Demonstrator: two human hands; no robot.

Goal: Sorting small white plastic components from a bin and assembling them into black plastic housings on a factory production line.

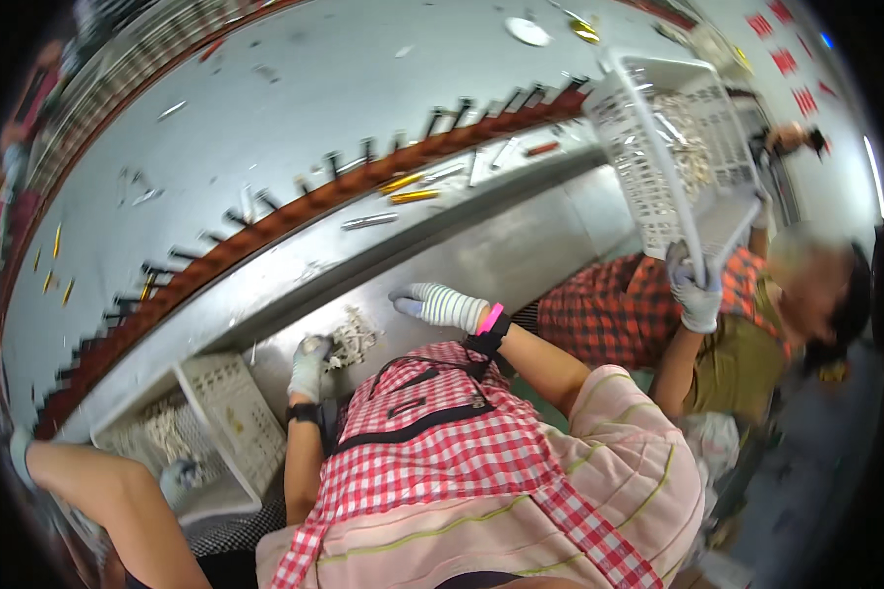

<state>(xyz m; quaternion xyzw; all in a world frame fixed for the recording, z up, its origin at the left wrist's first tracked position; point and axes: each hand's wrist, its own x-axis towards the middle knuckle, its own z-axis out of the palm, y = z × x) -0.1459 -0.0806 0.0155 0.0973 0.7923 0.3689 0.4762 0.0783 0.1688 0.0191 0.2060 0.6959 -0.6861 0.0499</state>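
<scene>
Grey glove [181, 478] on bare forearm

You face grey metal bench [295, 88]: brass rods [410, 189], silver pins [368, 222], white part pile [354, 337], white basket [221, 412] on it.

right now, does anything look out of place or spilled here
The white basket at right is tipped steeply in the air, held by a co-worker's gloved hand. Small yellow and silver pieces lie scattered over the grey table.
</scene>
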